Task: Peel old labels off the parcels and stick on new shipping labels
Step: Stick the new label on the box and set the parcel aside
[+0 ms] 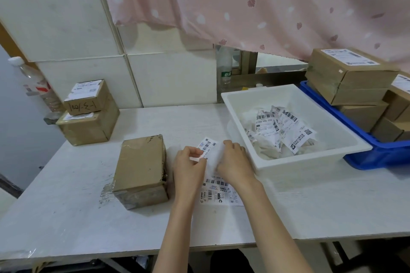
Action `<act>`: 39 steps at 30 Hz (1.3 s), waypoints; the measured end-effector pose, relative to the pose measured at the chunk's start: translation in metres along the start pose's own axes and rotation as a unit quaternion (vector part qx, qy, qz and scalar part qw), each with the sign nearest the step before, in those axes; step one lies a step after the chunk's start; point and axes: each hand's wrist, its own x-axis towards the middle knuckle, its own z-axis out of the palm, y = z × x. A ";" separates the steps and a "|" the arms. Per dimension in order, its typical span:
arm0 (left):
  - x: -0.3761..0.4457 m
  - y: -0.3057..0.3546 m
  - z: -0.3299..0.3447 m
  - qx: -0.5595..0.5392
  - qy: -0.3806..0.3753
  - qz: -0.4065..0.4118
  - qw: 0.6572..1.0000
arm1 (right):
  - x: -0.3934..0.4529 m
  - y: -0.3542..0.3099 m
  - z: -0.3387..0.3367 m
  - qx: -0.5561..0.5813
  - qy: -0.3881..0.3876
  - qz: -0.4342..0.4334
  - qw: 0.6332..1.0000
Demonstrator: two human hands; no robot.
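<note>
Both hands work on one white paper label with black bar codes [208, 144], held just above the white table [66, 184]; the left hand [188, 166] pinches its left edge with curled fingers, and the right hand [236, 163] grips the blurry white part on the right, which looks like the backing; the plain brown cardboard box with no label [142, 168] waits just beside the left hand, so the job now seems to be pulling the sticker off its backing; it is best to peel slowly from one corner, keep the sticky side off the fingers, then lay it flat on the box top and rub it smooth; more printed label sheets [219, 190] lie under the wrists, partly hidden; the fingertips are hard to see; the white plastic tub of crumpled old labels [310, 157] sits near the right hand
</note>
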 end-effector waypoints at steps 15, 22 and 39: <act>-0.008 0.004 0.009 0.177 0.074 0.067 0.979 | 0.007 0.008 0.012 0.042 0.077 -0.024 0.996; -0.004 -0.003 0.011 0.176 0.065 0.052 0.981 | 0.004 -0.002 0.005 0.135 0.121 -0.060 0.982; -0.009 -0.004 0.006 0.074 0.074 0.030 0.994 | -0.006 -0.023 -0.021 0.386 0.297 -0.048 0.872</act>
